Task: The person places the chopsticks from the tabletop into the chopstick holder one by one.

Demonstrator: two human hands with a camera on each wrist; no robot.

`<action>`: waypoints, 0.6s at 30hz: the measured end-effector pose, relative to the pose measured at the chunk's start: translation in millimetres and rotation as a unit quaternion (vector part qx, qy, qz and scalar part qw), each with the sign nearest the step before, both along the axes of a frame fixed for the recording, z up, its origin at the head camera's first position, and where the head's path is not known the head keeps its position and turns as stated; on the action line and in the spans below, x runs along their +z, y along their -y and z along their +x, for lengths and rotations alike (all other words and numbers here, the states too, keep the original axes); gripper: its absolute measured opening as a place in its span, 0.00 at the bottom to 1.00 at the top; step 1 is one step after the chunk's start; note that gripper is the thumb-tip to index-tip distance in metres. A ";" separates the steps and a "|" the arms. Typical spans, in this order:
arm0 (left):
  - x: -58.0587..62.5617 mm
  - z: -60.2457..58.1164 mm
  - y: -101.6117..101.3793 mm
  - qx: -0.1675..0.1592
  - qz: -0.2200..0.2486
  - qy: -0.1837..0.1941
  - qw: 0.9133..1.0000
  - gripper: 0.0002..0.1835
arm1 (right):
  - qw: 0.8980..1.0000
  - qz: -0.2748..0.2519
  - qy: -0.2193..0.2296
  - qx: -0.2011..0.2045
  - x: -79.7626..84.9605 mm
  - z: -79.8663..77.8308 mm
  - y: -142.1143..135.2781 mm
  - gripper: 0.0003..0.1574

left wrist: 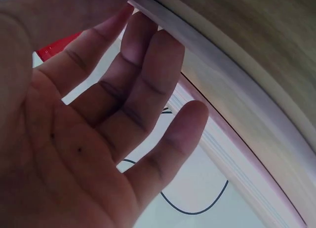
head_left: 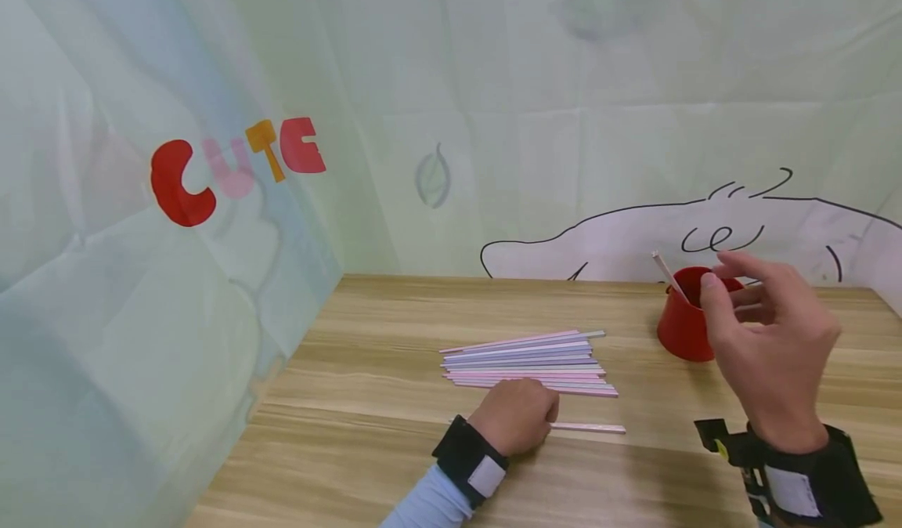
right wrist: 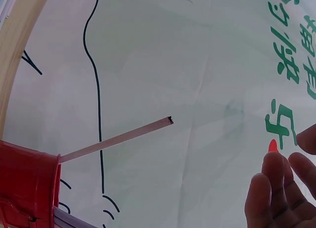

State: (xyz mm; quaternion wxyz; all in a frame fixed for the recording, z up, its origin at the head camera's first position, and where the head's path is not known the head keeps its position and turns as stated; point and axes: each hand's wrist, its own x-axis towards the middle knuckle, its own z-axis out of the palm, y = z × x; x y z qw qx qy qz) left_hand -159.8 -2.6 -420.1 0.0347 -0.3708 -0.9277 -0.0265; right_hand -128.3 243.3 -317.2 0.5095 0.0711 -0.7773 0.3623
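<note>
My left hand [head_left: 516,416] is low over the table, on a thin pale stick [head_left: 588,428] that lies apart from the others. In the left wrist view, its thumb and index finger pinch this lilac-looking stick [left wrist: 217,62] while the other fingers hang loosely bent. Just beyond that hand lies a row of pastel sticks [head_left: 524,359]. My right hand [head_left: 771,336] hovers beside a small red bucket [head_left: 683,332], thumb and fingers apart and holding nothing. A pinkish stick [right wrist: 118,139] leans out over the bucket's rim, and part of a lilac stick [right wrist: 74,220] shows there too.
The wood-grain table [head_left: 352,356] ends at a hanging cloth backdrop [head_left: 395,81] with line drawings and coloured letters. Another cloth side [head_left: 141,340] bounds the left edge. The bucket stands near the table's back edge, right of the row of sticks.
</note>
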 end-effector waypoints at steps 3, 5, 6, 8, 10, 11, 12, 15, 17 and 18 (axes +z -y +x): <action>-0.6 0.3 -0.3 0.001 -0.002 -0.001 1.000 0.07 | 1.000 0.002 0.000 0.006 -0.3 -0.2 0.7 0.22; -0.5 1.0 -0.4 0.002 -0.002 0.002 1.000 0.07 | 1.000 0.002 0.004 0.011 -0.7 0.0 1.1 0.22; -0.6 1.4 -0.5 0.003 -0.001 0.004 1.000 0.07 | 1.000 0.002 0.006 0.013 -0.9 0.0 1.4 0.21; -0.9 2.0 -0.7 0.002 -0.001 0.004 1.000 0.06 | 1.000 0.001 0.007 0.018 -1.1 0.3 1.5 0.21; -1.1 2.6 -0.8 0.000 0.002 0.001 1.000 0.06 | 1.000 -0.001 0.007 0.022 -1.2 0.4 1.6 0.21; -1.4 2.4 -0.8 -0.001 0.003 -0.002 1.000 0.06 | 1.000 0.000 0.007 0.023 -1.0 0.3 1.6 0.21; -1.7 2.1 -0.9 -0.003 0.006 -0.004 1.000 0.06 | 1.000 0.000 0.007 0.024 -0.9 0.3 1.6 0.21; -1.4 1.9 -1.3 -0.008 0.012 -0.009 1.000 0.06 | 1.000 0.003 0.008 0.025 -0.5 0.4 1.8 0.21; -0.8 2.0 -1.7 -0.010 0.017 -0.009 1.000 0.05 | 1.000 0.006 0.009 0.026 -0.4 0.6 2.0 0.21; -0.4 2.3 -2.0 -0.012 0.020 -0.010 1.000 0.05 | 1.000 0.004 0.010 0.026 -0.6 0.4 2.1 0.21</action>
